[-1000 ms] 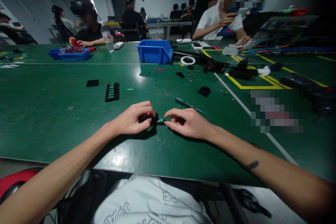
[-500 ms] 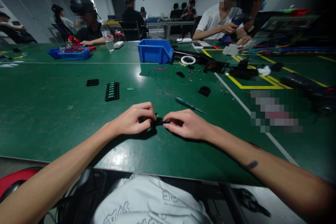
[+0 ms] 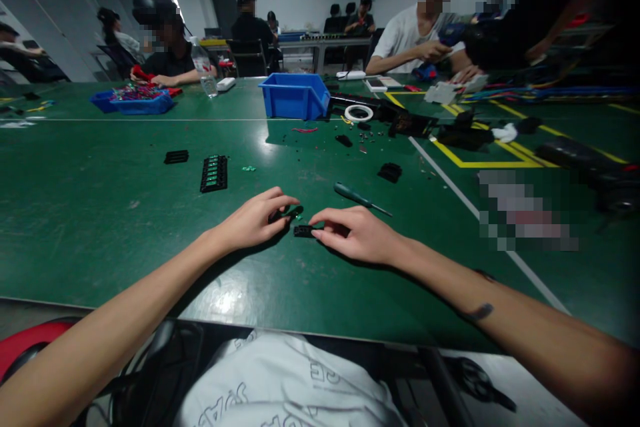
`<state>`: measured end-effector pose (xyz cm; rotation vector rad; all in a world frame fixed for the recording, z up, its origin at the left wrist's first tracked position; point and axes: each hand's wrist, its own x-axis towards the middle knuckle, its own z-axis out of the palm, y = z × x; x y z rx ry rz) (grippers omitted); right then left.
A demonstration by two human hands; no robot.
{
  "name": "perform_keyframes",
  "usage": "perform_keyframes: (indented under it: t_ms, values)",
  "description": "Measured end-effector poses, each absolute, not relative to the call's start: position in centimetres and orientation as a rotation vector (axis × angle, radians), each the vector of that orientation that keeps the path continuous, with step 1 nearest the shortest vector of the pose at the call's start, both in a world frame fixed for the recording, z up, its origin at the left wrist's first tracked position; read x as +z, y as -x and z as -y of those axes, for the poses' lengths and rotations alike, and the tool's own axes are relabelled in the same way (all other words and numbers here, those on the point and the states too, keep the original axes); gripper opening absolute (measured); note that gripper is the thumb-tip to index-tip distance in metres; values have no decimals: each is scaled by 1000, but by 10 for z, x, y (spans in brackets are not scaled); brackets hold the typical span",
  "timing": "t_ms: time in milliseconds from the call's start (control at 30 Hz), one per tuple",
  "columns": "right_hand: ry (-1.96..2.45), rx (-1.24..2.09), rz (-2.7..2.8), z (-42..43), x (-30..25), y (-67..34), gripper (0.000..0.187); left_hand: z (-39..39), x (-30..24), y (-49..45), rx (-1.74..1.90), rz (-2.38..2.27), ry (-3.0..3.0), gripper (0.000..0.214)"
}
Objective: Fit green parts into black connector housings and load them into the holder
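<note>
My right hand (image 3: 353,233) pinches the right end of a small black plastic piece (image 3: 303,231) on the green table. Just left of it, my left hand (image 3: 263,217) is off the piece, thumb and forefinger apart with nothing visible between them. Small green bits (image 3: 299,217) lie by its fingertips, behind the black piece. Farther left is a black holder (image 3: 214,173) with a row of green pieces in it. More green bits (image 3: 249,169) lie to its right. Behind my right hand rests a screwdriver (image 3: 354,196) with a dark green handle.
A black slotted part (image 3: 177,157) lies at left, another black part (image 3: 389,173) at right. Farther back stand a blue bin (image 3: 293,99), a white tape ring (image 3: 359,114) and a blue tray (image 3: 145,104) of wires. Across the table, a person's hand (image 3: 434,51) holds a power drill (image 3: 453,35).
My left hand has let go of the black piece and moved slightly left and away, its fingers opening. My right hand stays on the piece.
</note>
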<state>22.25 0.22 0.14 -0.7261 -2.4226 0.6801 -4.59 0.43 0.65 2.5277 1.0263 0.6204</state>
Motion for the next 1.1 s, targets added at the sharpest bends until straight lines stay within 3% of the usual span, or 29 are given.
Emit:
perform_keyframes:
  t_ms: [433,767,1100]
  values:
    - [736,654,2414,-4,-2,-223,23,-8,4,42,648,-964,-2408,9]
    - [809,628,2367,-5,-2,-222,26,2,9,35,827,-914,-2384,10]
    - [652,539,2333,-3,-1,-220,16,8,9,27,884,-719,-2444,12]
